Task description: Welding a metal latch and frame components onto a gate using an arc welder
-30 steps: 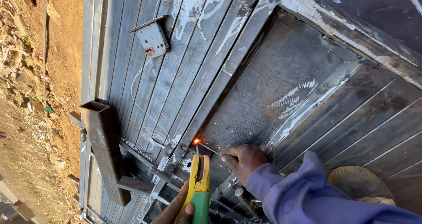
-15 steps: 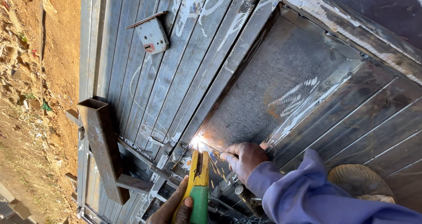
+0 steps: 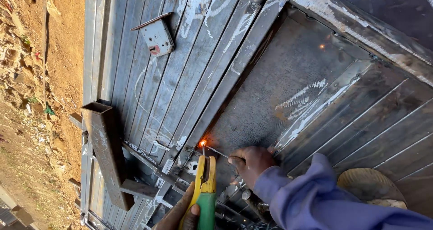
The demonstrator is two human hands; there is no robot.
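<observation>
Arc glare has shrunk to a small orange spark on the steel door.
Left hand grips the yellow-green electrode holder below the spark; right hand pinches the welding rod beside it.

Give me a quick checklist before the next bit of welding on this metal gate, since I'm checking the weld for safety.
1. Electrode holder gripped: ok, the left hand grasps its green handle.
2. Rod steadied: ok, the right hand pinches it near the glowing tip.
3. Hand protection: not ok, both hands are bare close to the sparks.
4. Arm cover: ok on the right, a blue sleeve; left arm cannot tell.
5. Eye protection: cannot tell, no mask in view.
6. Loose steel tube lying on the gate: ok, apart from the weld spot.
</observation>
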